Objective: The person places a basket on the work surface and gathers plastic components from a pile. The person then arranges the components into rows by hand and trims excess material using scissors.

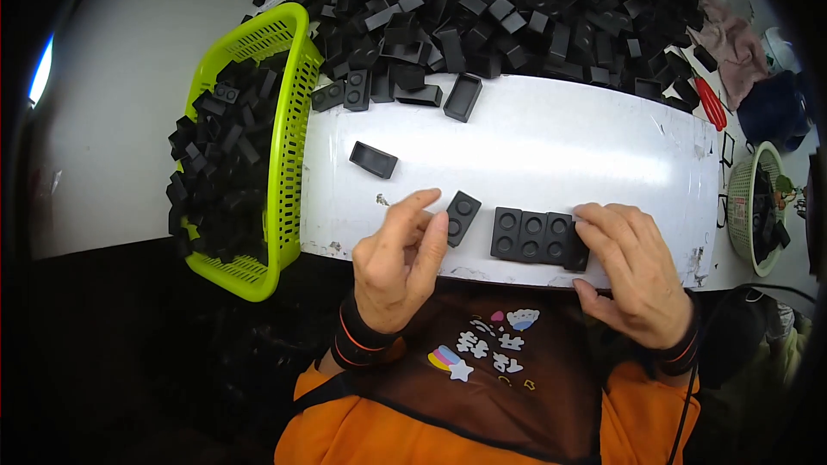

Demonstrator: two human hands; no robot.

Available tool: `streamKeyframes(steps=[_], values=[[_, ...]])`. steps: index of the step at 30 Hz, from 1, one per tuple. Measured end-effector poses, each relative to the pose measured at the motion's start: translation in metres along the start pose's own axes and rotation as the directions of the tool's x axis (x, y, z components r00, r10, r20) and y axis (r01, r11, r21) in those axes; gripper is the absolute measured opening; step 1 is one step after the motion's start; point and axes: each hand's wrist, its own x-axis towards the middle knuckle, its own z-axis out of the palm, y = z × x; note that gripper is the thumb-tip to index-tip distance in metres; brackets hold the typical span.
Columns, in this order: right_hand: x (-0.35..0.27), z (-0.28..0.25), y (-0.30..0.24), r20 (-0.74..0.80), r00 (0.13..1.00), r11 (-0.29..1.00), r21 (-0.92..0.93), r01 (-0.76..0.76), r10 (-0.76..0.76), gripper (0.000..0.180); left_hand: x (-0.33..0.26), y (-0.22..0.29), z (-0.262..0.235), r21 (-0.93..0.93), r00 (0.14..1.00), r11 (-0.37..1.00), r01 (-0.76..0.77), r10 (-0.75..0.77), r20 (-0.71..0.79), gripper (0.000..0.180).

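A black rectangular block (463, 218) with two round recesses lies tilted on the white table. My left hand (394, 260) is just left of it, thumb and index finger apart, the thumb tip at the block's edge. To the right, several like blocks form a tight row (532, 237) near the table's front edge. My right hand (633, 271) is at the row's right end, fingers over the end block and thumb by its near end; the fingers partly hide that block. Farther left lies a hollow black block (373, 160), open side up.
A green basket (277, 155) full of black blocks stands at the left. A large heap of black blocks (508, 17) covers the far side. At right are a red-handled tool (710, 103), a pinkish cloth (730, 47) and a pale basket (741, 207) holding black pieces.
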Motion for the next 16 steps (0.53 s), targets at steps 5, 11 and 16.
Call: streamKeyframes(steps=[5, 11, 16], values=[[0.058, -0.010, 0.059, -0.317, 0.942, 0.958, -0.287, 0.016, -0.111, 0.046, -0.001, -0.003, -0.001, 0.232, 0.969, 0.946, -0.227, 0.197, 0.147, 0.016], [0.114, 0.021, 0.120, -0.341, 0.882, 0.746, -0.666, 0.019, -0.327, 0.028, 0.012, 0.006, 0.014, -0.077, 0.966, 0.987, -0.143, 0.156, 0.204, 0.012], [0.078, 0.008, 0.123, -0.443, 0.830, 0.874, -0.474, 0.103, -0.338, 0.016, 0.058, 0.000, -0.006, 0.213, 0.927, 0.903, -0.375, 0.366, 0.080, 0.014]])
